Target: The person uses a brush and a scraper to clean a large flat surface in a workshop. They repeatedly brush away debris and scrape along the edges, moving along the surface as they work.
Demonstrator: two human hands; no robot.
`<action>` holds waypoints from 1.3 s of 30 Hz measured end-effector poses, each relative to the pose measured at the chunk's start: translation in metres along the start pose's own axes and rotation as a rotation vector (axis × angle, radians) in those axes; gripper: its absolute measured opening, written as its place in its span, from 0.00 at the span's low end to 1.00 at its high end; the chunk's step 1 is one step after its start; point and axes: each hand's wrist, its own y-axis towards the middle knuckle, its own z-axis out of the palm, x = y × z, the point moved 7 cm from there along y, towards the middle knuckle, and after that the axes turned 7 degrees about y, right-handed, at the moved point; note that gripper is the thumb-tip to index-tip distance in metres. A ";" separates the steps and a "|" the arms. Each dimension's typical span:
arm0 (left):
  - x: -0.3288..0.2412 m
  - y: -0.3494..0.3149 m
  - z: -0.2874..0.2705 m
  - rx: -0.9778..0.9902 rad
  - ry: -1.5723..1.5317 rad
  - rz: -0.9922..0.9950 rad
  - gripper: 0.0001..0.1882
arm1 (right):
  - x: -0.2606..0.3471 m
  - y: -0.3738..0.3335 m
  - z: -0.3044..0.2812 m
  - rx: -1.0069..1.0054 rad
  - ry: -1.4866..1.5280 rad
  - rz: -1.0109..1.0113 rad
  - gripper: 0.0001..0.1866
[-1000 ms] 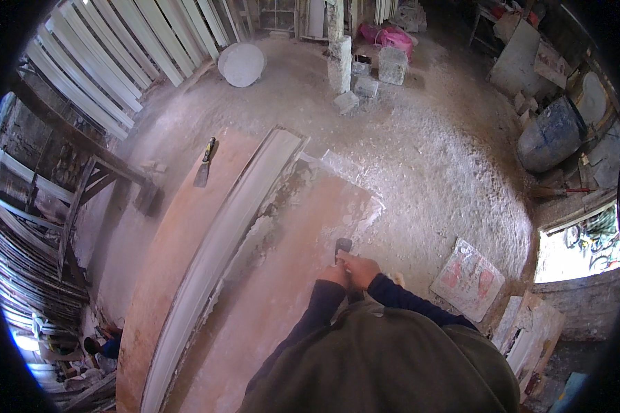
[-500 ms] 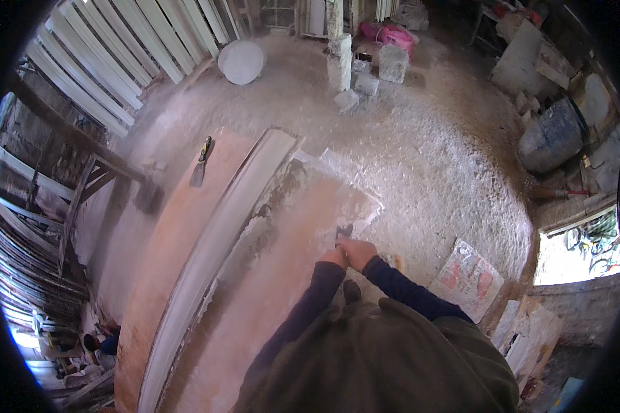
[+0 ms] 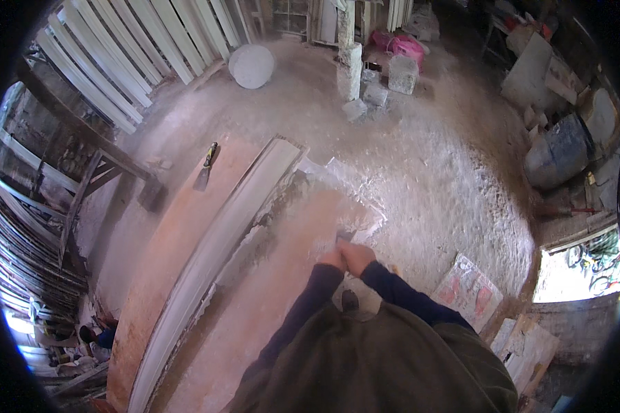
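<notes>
Both hands are closed together around one tool, my left hand [image 3: 332, 258] beside my right hand [image 3: 357, 257]. A small grey blade [image 3: 344, 236], like a scraper's, pokes out past my fingers; its handle is hidden in my grip. The blade meets the pinkish board [image 3: 293, 251] near its right edge, where white plaster residue [image 3: 375, 219] lies. To the left, a long, curved white plaster moulding [image 3: 217, 255] runs along the board. Beyond it lies a second scraper [image 3: 207, 167] with a yellow-and-black handle.
A round white disc [image 3: 251, 67] and several pale blocks [image 3: 402, 74] stand farther back. White strips [image 3: 120, 58] lean at the far left. A blue-grey barrel [image 3: 559, 153] lies at the right, and a stained panel [image 3: 467, 292] rests on the floor nearer me. Another person [image 3: 102, 336] is at lower left.
The view has shifted slightly, so most surroundings appear a little farther right and lower. My hands remain closed together, and the blade now looks greyer and smaller.
</notes>
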 end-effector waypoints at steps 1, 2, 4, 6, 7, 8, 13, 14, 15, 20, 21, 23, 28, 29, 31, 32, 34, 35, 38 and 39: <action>0.037 0.014 0.054 0.078 0.009 0.045 0.20 | 0.004 -0.005 0.008 -0.018 0.048 -0.022 0.07; 0.017 0.004 0.061 0.162 0.054 -0.052 0.22 | -0.025 -0.022 0.011 -0.077 0.082 0.043 0.07; 0.013 -0.004 0.060 0.121 0.048 -0.071 0.22 | -0.030 -0.022 0.011 -0.096 0.098 0.036 0.08; 0.013 0.015 0.049 0.074 0.077 -0.085 0.21 | -0.025 -0.005 0.005 -0.055 0.036 -0.001 0.08; 0.007 0.030 0.039 0.045 0.088 -0.080 0.20 | -0.026 0.009 -0.002 -0.042 -0.046 0.004 0.07; -0.013 0.034 0.018 -0.008 0.056 0.046 0.18 | -0.028 0.017 -0.012 -0.063 -0.043 -0.002 0.07; 0.005 0.032 0.050 -0.025 0.050 -0.083 0.16 | -0.008 0.005 -0.022 -0.018 -0.017 -0.037 0.08; -0.009 0.022 0.050 -0.010 0.076 -0.020 0.16 | -0.014 -0.005 -0.022 -0.007 0.002 0.003 0.08; -0.022 0.013 0.047 0.001 0.101 0.044 0.16 | -0.023 -0.014 -0.025 0.015 0.019 0.077 0.09; -0.021 0.047 0.045 0.028 0.010 0.087 0.13 | -0.042 0.016 -0.023 -0.032 -0.077 0.011 0.09; -0.027 0.050 0.037 0.048 0.028 0.084 0.13 | -0.042 0.018 -0.027 -0.055 -0.035 0.036 0.09; -0.037 0.031 0.012 0.097 0.084 0.016 0.12 | -0.042 0.013 -0.022 -0.077 0.049 0.041 0.09; -0.033 0.011 0.026 0.187 0.103 0.009 0.15 | -0.038 -0.008 -0.015 -0.106 0.140 -0.001 0.10; -0.034 0.018 0.027 0.166 0.074 0.015 0.15 | -0.042 -0.003 -0.019 -0.077 0.135 0.042 0.10; -0.047 0.031 0.011 0.132 0.056 0.013 0.15 | -0.045 0.011 -0.033 -0.115 0.163 0.072 0.10; -0.053 0.033 0.004 0.152 0.071 0.010 0.15 | -0.045 0.015 -0.038 -0.137 0.177 0.079 0.10; -0.059 0.035 -0.001 0.197 0.102 0.006 0.15 | -0.047 0.010 -0.037 -0.183 0.167 -0.002 0.09; -0.058 0.030 0.005 0.188 0.118 -0.001 0.15 | -0.046 0.001 -0.032 -0.160 0.147 -0.011 0.09; -0.046 0.014 0.021 0.143 0.106 -0.067 0.16 | -0.053 -0.001 -0.025 -0.104 0.108 0.021 0.10; -0.047 0.016 0.024 0.124 0.056 -0.096 0.16 | -0.060 -0.003 -0.023 -0.097 0.093 0.055 0.11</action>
